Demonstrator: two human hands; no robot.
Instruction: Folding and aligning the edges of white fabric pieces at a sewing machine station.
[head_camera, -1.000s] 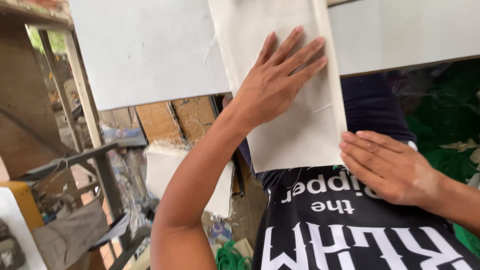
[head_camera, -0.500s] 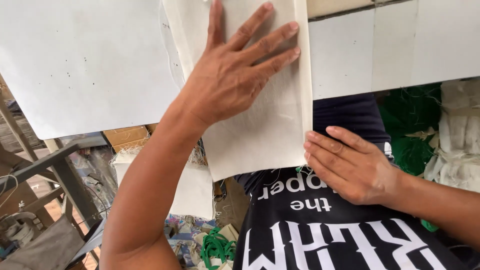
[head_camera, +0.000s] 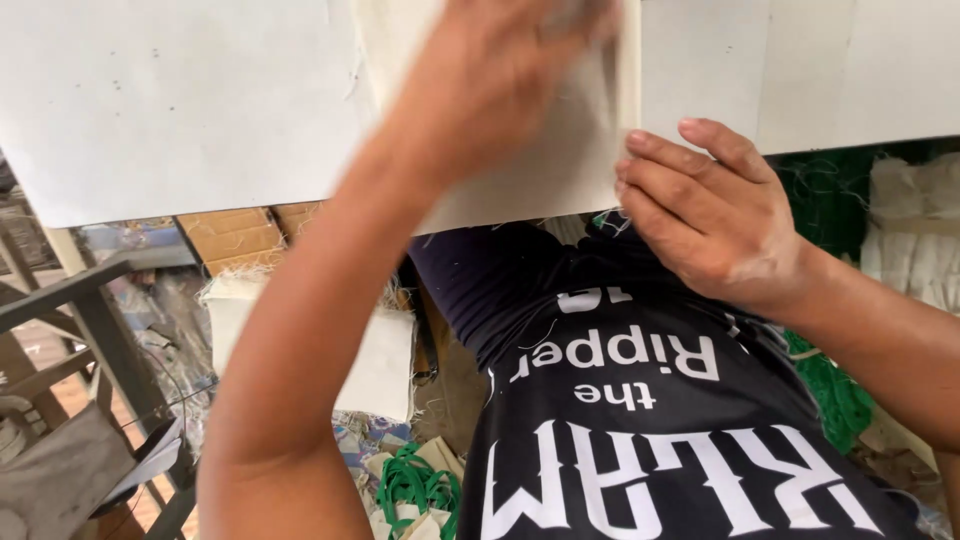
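A cream cloth piece (head_camera: 560, 170) lies on the white table top (head_camera: 180, 100), its near end hanging over the table's front edge. My left hand (head_camera: 500, 70), blurred, lies flat on top of the cloth near the upper middle. My right hand (head_camera: 715, 215) rests with fingers together against the cloth's lower right corner at the table edge. I cannot tell whether its fingertips pinch the cloth. My dark printed shirt (head_camera: 650, 420) fills the lower right.
Below the table to the left lie a stack of cream cloth pieces (head_camera: 375, 360), cardboard boxes (head_camera: 235, 235), a grey metal frame (head_camera: 90, 310) and green straps (head_camera: 415, 485) on the floor. Green netting (head_camera: 830, 200) and pale bundles (head_camera: 915, 235) sit at the right.
My left hand has slid farther up the cloth, away from me. The cloth has moved up onto the table, less of it overhanging. My right hand has risen to the cloth's corner.
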